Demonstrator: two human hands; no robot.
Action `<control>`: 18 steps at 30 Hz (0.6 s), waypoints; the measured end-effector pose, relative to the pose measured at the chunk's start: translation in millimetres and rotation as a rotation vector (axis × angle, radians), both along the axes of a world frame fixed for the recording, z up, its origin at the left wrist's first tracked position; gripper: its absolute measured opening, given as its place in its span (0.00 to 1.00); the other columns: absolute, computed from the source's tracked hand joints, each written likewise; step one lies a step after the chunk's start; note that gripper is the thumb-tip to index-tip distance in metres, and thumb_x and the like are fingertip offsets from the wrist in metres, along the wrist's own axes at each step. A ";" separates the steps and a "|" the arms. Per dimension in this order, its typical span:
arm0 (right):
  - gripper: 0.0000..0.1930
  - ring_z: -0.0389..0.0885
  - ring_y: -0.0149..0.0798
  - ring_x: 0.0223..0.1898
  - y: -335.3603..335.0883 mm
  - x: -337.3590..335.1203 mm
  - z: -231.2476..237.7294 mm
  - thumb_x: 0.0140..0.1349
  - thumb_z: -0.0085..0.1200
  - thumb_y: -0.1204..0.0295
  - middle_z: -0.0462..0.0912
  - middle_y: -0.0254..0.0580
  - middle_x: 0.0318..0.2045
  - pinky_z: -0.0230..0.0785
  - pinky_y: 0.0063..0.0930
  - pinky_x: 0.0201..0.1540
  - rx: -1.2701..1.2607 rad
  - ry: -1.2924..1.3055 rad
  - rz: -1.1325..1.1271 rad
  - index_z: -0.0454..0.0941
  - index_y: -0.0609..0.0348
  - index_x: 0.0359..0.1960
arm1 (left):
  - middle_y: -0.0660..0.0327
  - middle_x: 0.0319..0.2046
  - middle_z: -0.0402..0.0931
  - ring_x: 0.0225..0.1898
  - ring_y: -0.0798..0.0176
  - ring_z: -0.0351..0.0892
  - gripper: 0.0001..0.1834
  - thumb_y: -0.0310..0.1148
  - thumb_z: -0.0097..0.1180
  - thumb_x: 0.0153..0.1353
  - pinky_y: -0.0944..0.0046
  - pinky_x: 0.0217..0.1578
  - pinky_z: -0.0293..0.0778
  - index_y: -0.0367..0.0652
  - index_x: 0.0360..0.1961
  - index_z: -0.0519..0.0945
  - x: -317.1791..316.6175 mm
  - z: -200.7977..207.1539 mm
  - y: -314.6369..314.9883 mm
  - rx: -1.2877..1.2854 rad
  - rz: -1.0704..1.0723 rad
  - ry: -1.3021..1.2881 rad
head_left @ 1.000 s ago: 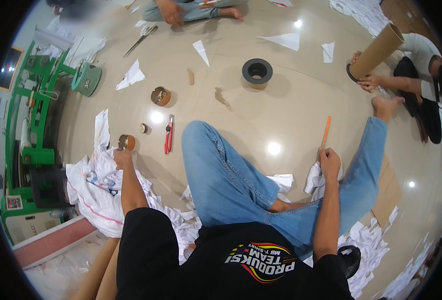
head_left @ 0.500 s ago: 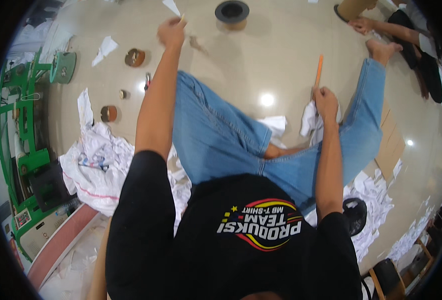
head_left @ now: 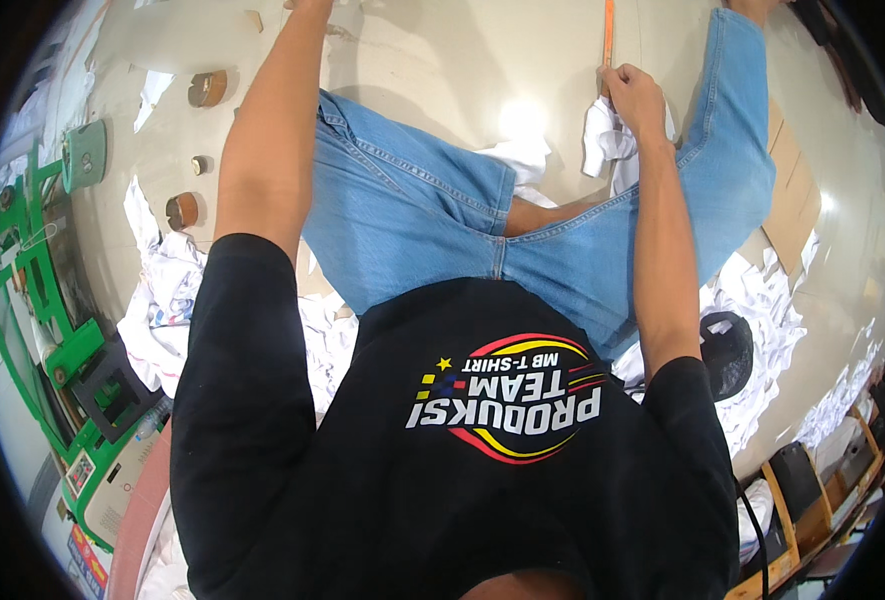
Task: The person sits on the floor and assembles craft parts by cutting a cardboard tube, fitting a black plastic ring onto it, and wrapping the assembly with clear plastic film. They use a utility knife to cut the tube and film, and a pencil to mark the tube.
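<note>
Orange stick (head_left: 608,30) upright in right hand (head_left: 630,95), over white cloth (head_left: 604,145).

Glossy beige floor (head_left: 442,60), bright lamp glare near its middle. Three brown tape rolls on it at left: one near the top (head_left: 206,88), a small one (head_left: 200,164) below that, another (head_left: 181,210) lower still, just beside a heap of white printed cloth (head_left: 167,305). Green metal press frame (head_left: 32,290) along the left edge, with a round green plate (head_left: 84,155) at its upper end and a black block (head_left: 112,385) at its lower arm. Flat brown cardboard pieces (head_left: 792,200) on the floor at right. More crumpled white cloth (head_left: 772,330) lower right, a black cap (head_left: 727,350) touching it. Wooden racks (head_left: 812,500) at the lower right rim.
</note>
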State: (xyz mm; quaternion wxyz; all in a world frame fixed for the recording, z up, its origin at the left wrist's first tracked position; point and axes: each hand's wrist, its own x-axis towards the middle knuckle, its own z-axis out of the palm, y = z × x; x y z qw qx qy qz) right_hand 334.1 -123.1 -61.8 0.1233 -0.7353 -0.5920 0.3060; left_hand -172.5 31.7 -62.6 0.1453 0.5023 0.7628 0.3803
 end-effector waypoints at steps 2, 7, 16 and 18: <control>0.25 0.88 0.47 0.35 -2.5 -1.2 2.9 0.68 0.58 0.46 0.91 0.42 0.30 0.77 0.41 0.44 -0.034 0.009 -0.007 0.88 0.57 0.32 | 0.49 0.45 0.92 0.50 0.51 0.91 0.17 0.37 0.70 0.59 0.54 0.54 0.81 0.43 0.48 0.93 -2.0 0.7 1.3 0.004 -0.042 0.038; 0.24 0.88 0.45 0.35 -3.2 -1.2 2.9 0.68 0.57 0.47 0.91 0.40 0.29 0.77 0.39 0.45 -0.029 0.001 -0.003 0.88 0.57 0.32 | 0.48 0.43 0.92 0.48 0.50 0.91 0.18 0.38 0.69 0.59 0.54 0.53 0.81 0.41 0.47 0.93 0.6 6.0 2.6 0.041 -0.088 0.120; 0.28 0.82 0.46 0.28 -5.6 -1.8 -3.3 0.69 0.58 0.45 0.85 0.46 0.23 0.73 0.41 0.38 0.063 0.047 -0.009 0.84 0.61 0.28 | 0.48 0.40 0.92 0.44 0.52 0.92 0.14 0.35 0.70 0.60 0.56 0.49 0.81 0.40 0.44 0.94 7.2 8.7 13.0 0.004 -0.160 0.089; 0.28 0.82 0.46 0.28 -4.6 0.4 -7.4 0.69 0.58 0.45 0.85 0.47 0.23 0.74 0.41 0.38 0.095 0.018 0.004 0.84 0.61 0.28 | 0.48 0.40 0.92 0.44 0.52 0.92 0.14 0.35 0.70 0.60 0.56 0.49 0.81 0.39 0.44 0.94 10.9 11.3 12.5 -0.006 -0.168 0.109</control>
